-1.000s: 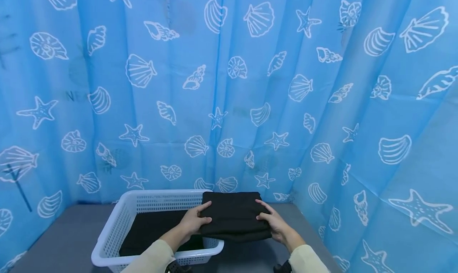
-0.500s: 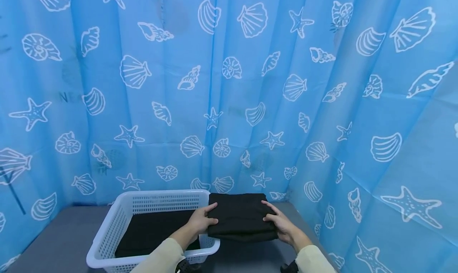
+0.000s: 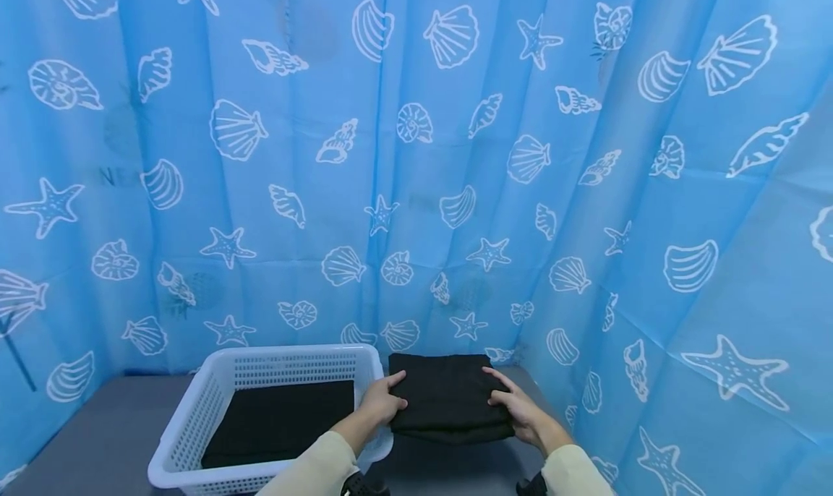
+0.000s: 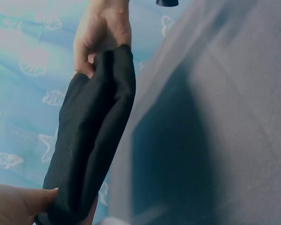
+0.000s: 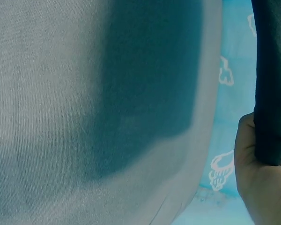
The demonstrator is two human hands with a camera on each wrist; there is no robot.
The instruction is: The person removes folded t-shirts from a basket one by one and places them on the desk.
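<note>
A folded black cloth [image 3: 449, 395] is held up off the grey table, just right of the basket, by both hands. My left hand [image 3: 380, 402] grips its left edge, thumb on top and the other fingers beneath. The right hand [image 3: 520, 413] grips the opposite edge in the same way. In the left wrist view the black cloth [image 4: 91, 126] shows its thick folded layers side-on. At the right of the right wrist view, the right hand [image 5: 253, 173] is wrapped round a corner of the cloth [image 5: 274, 84].
A white plastic basket [image 3: 189, 409] with perforated walls stands on the grey table [image 3: 97, 424] at the left. Another folded black cloth [image 3: 280, 416] lies inside it. A blue curtain [image 3: 416, 178] with white shell prints hangs behind and to the right.
Both hands have carried the folded cloth slightly to the right, away from the basket's right rim. The view has shifted a little to the right as well.
</note>
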